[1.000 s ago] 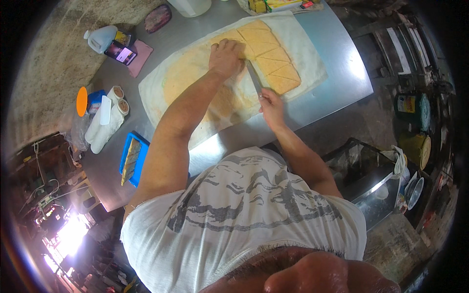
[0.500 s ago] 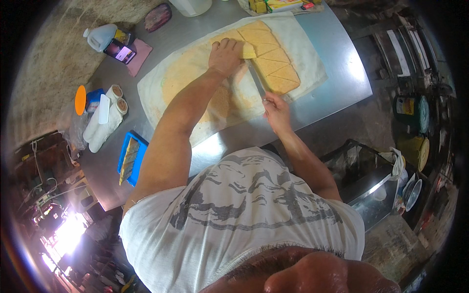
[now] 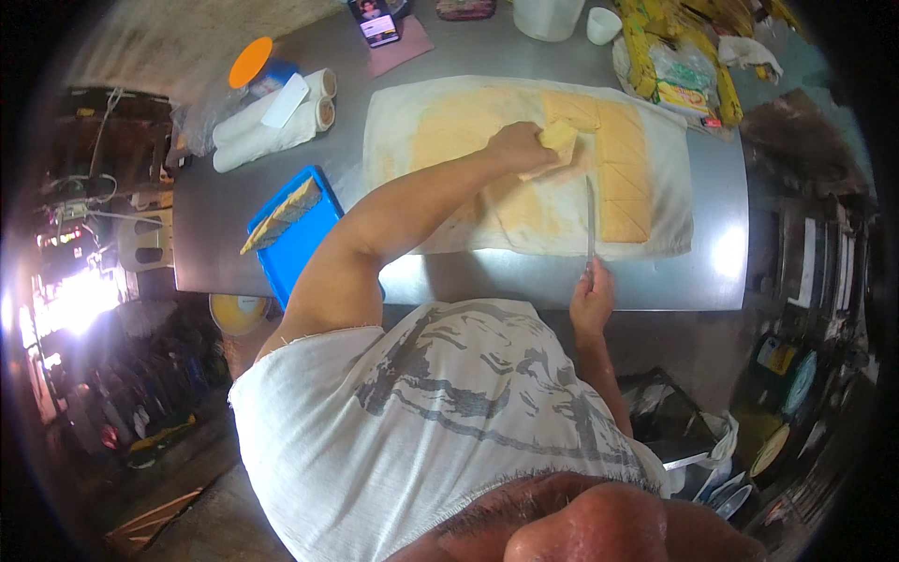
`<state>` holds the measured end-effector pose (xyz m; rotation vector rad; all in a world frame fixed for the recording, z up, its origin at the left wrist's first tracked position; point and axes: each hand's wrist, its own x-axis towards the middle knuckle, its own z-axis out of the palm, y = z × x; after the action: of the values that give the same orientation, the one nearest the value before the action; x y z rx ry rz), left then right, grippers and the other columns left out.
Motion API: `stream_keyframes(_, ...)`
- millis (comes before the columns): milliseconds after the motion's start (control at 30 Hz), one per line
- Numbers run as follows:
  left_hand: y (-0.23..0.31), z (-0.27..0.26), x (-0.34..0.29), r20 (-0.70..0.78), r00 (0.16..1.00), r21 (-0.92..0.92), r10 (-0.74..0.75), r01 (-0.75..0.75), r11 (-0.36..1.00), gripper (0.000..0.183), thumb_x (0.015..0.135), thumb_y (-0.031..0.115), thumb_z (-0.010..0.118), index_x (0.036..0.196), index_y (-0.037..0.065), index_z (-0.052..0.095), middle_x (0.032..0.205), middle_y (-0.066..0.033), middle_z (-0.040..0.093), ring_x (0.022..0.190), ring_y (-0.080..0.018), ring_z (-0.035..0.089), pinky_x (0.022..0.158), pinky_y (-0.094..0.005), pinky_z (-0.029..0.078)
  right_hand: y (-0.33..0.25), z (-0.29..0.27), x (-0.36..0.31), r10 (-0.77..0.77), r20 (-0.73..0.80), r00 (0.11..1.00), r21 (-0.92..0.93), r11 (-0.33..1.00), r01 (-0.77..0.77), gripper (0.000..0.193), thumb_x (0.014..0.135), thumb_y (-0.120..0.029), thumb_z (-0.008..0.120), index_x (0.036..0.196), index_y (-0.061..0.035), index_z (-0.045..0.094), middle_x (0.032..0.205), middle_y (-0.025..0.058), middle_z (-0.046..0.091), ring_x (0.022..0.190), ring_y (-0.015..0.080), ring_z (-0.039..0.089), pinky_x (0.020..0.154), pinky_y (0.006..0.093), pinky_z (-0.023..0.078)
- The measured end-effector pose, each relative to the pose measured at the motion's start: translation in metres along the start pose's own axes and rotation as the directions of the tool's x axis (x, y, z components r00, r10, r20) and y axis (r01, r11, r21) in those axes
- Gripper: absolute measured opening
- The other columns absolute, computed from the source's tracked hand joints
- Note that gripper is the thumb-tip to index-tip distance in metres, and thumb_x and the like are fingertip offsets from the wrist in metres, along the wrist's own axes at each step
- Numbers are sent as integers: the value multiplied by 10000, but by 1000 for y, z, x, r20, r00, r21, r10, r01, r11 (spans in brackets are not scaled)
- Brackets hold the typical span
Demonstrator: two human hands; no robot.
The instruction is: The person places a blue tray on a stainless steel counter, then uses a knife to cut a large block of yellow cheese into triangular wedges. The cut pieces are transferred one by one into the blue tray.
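Note:
My left hand [image 3: 521, 148] is closed on a cut piece of yellow sponge cake [image 3: 559, 140], held just left of the remaining cake. In my right hand [image 3: 592, 298] is the handle of a long knife [image 3: 591, 215]; its blade points away from me, alongside the cake's left edge. The flat sponge cake [image 3: 625, 178], scored into triangles, lies on a crumb-covered white cloth [image 3: 670, 225]. To the left, a blue tray [image 3: 309, 248] bears a row of cake slices [image 3: 281, 215], partly behind my left arm.
A metal table [image 3: 468, 51] carries everything. White rolls [image 3: 272, 136] and an orange-lidded container [image 3: 251, 63] stand at the left. Farther back are a phone [image 3: 376, 23] on a pink cloth, a white bucket [image 3: 546, 17], a white cup [image 3: 604, 25] and yellow packages [image 3: 646, 42].
My view has turned and shifted, bringing the blue tray farther into the picture. The cake piece in my left hand has come away leftward from the knife, which my right hand still holds.

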<state>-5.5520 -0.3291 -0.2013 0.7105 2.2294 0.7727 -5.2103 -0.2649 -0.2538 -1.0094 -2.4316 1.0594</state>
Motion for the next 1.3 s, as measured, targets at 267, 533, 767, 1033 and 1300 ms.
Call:
stream_keyframes(267, -53, -67, -85, 25, 984, -495, -175, 164, 853, 433, 765, 260, 770, 1083, -28, 713, 831, -71, 676, 714, -140, 614, 656, -299, 501, 18, 11, 8, -67, 9, 998, -158, 985, 68, 352, 970, -122, 603, 1301, -3, 614, 1167, 192, 665, 1069, 371, 655, 901, 443, 534)
stream_keyframes(533, -189, -156, -267, -235, 860, -507, -454, 290, 812, 453, 811, 283, 724, 1153, -14, 734, 936, -98, 718, 786, -172, 652, 663, -319, 511, -20, 30, 15, -215, 39, 976, 112, 971, 209, 355, 1006, -131, 594, 1315, 42, 589, 1175, 167, 671, 975, 217, 664, 790, 324, 538)
stream_keyframes(767, -320, -196, -389, -160, 574, -305, -803, 745, 593, 532, 802, 394, 779, 1106, -40, 743, 1038, -177, 734, 877, -257, 706, 733, -397, 558, -72, 70, 18, -69, 184, 980, 354, 935, -1, 356, 994, -65, 595, 1330, 52, 574, 1192, 131, 664, 999, 149, 643, 844, 276, 528)
stream_keyframes(1033, -383, -207, -387, -308, 520, -220, -797, 776, 592, 568, 796, 398, 768, 1123, -66, 736, 1118, -245, 729, 980, -329, 728, 862, -431, 567, -93, 92, 8, -154, 237, 959, 360, 931, 60, 337, 987, -56, 629, 1311, 29, 599, 1100, 63, 677, 827, 76, 591, 746, 237, 512)
stream_keyframes(1300, -361, -223, -405, -324, 484, -90, -813, 840, 536, 615, 863, 508, 688, 1212, 2, 715, 1177, -231, 722, 1055, -365, 714, 931, -449, 538, -99, 91, -17, -79, 193, 978, 273, 962, 24, 298, 986, -59, 630, 1277, 9, 633, 1023, 40, 685, 704, 54, 550, 655, 223, 488)
